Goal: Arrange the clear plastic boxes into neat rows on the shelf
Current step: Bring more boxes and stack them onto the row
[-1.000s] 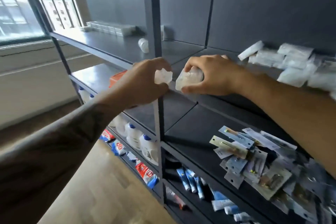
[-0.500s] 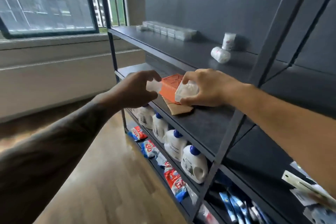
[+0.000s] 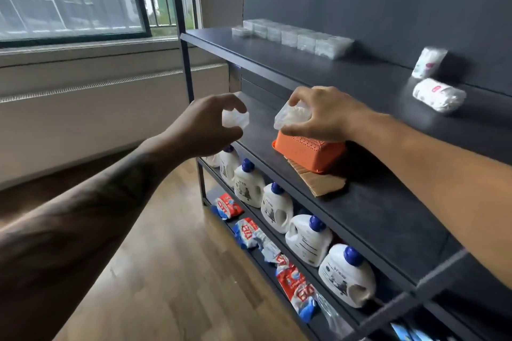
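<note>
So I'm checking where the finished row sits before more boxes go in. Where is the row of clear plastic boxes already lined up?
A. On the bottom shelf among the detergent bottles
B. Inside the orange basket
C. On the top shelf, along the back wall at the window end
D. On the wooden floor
C: the row of clear plastic boxes stands on the top shelf against the back panel, at its window end.

Orange basket [image 3: 310,151] on cardboard [image 3: 318,180]; white jugs [image 3: 277,207] below; 2 wrapped rolls [image 3: 439,95] above.
</note>
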Available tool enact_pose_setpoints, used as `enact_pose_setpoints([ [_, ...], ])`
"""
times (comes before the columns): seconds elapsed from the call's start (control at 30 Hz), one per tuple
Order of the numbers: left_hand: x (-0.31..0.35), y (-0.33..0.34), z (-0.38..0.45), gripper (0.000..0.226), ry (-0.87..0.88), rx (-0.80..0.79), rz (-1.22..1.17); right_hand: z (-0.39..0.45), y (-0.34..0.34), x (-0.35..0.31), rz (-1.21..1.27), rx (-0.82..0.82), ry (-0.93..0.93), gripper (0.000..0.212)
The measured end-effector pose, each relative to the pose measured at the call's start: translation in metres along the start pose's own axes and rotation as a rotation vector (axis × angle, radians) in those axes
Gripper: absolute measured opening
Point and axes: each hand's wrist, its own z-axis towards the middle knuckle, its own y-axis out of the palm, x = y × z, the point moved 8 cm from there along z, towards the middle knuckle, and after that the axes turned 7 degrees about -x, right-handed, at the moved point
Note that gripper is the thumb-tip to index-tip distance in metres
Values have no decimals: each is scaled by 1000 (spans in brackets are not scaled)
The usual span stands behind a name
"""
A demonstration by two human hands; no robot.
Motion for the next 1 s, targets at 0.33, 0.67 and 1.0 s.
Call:
enact_pose_setpoints([
  [0.33, -139, -25, 100, 34, -67, 52, 24, 200, 13, -50, -53, 42, -116, 65],
  [0.67, -225, -58, 288, 38, -18, 28, 59, 395, 0, -36, 3, 63, -107, 77],
  [1.0, -261, -52, 420, 35, 109, -42, 34, 462, -19, 22, 3, 80, 95, 58],
])
